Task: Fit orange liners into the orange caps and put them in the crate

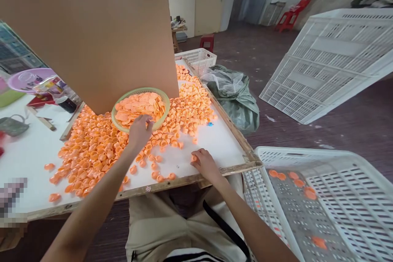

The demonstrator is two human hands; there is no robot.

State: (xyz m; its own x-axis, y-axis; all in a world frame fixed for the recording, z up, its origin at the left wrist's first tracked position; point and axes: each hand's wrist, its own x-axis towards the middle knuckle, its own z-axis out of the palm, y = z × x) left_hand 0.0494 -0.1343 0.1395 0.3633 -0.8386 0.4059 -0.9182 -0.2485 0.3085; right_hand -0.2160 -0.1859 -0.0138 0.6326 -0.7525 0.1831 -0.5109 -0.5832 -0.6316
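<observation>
My left hand (141, 131) is over the near rim of a round yellow-green basket (167, 110), its fingers curled by the flat orange plastic discs (141, 106) heaped inside; whatever is in the fingers is hidden. Just above the table's front edge, my right hand (206, 164) pinches a small orange plastic cap (193, 158), mostly covered by the fingers. A wide pile of similar hollow orange caps (98, 155) spreads around the basket. Several loose caps (159, 178) lie between my two hands on the white tabletop (181, 163).
A tall brown board (101, 37) stands behind the basket. White crates (307, 151) stand on the right, one with orange discs inside; another stack (331, 61) tilts behind. A green sack (236, 98) rests against the table's wooden edge. A purple basin (30, 80) sits at left.
</observation>
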